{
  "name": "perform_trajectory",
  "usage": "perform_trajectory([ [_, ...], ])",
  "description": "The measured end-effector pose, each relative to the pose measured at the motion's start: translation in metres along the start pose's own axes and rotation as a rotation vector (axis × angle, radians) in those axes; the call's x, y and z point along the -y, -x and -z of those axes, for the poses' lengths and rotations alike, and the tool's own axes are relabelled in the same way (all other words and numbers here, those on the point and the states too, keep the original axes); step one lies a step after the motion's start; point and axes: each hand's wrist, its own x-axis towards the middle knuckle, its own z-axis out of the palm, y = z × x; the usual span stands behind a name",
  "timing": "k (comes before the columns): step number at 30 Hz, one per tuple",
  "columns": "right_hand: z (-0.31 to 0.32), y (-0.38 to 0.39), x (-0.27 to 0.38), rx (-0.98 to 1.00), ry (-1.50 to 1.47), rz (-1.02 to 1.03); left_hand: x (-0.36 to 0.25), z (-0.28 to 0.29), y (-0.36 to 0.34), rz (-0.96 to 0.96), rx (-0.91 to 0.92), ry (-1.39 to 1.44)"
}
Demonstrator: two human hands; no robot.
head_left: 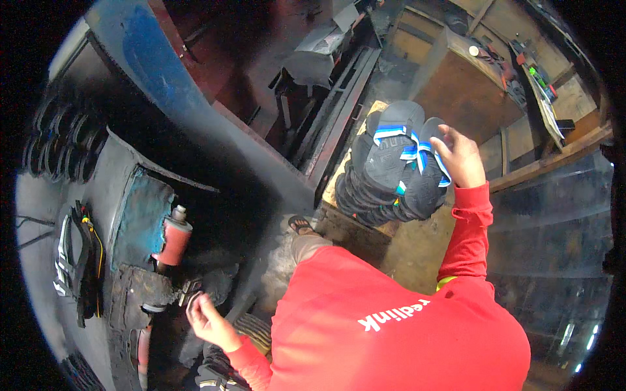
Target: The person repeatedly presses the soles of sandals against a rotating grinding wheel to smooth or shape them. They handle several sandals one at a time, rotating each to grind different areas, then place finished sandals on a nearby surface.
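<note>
While the right hand (464, 159) curls at a strapped sandal (431, 128) atop the far stack (375, 166), its grip cannot be told. The left hand (212, 326), bent near the red roller (175, 242), likewise hides any hold. Visible top straps seem fitted; what remains is unclear.

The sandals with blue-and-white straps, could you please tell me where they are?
In the head view, the sandals lie right of centre atop a black footwear pile, beside the right hand.
</note>
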Motion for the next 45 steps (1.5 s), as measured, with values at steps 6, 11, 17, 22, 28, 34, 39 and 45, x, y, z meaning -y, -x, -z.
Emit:
perform_trajectory([
  [6,-0.058,-0.008,0.006,0.082,-0.055,-0.011,-0.042,-0.044,0.003,-0.210,0.302,-0.098],
  [11,-0.112,-0.027,-0.007,0.119,0.169,0.059,-0.054,-0.042,0.004,-0.323,0.374,-0.277],
  [17,-0.158,-0.016,-0.019,0.054,0.292,-0.028,-0.029,-0.014,0.023,-0.194,0.408,-0.324],
  [22,-0.170,-0.015,-0.024,-0.005,0.352,0.002,0.035,0.013,0.048,0.034,0.427,-0.391],
  [28,-0.173,-0.021,-0.030,0.031,0.372,0.001,0.147,0.052,0.147,0.307,0.514,-0.748],
  [34,-0.175,-0.029,-0.035,-0.013,0.324,0.054,0.209,0.077,0.294,1.062,0.464,-0.523],
  [39,-0.173,-0.035,-0.038,0.034,0.322,0.006,0.227,0.085,0.353,1.312,0.103,-0.223],
  [45,-0.171,-0.031,-0.037,0.028,0.329,0.067,0.218,0.099,0.310,1.300,-0.179,-0.495],
])
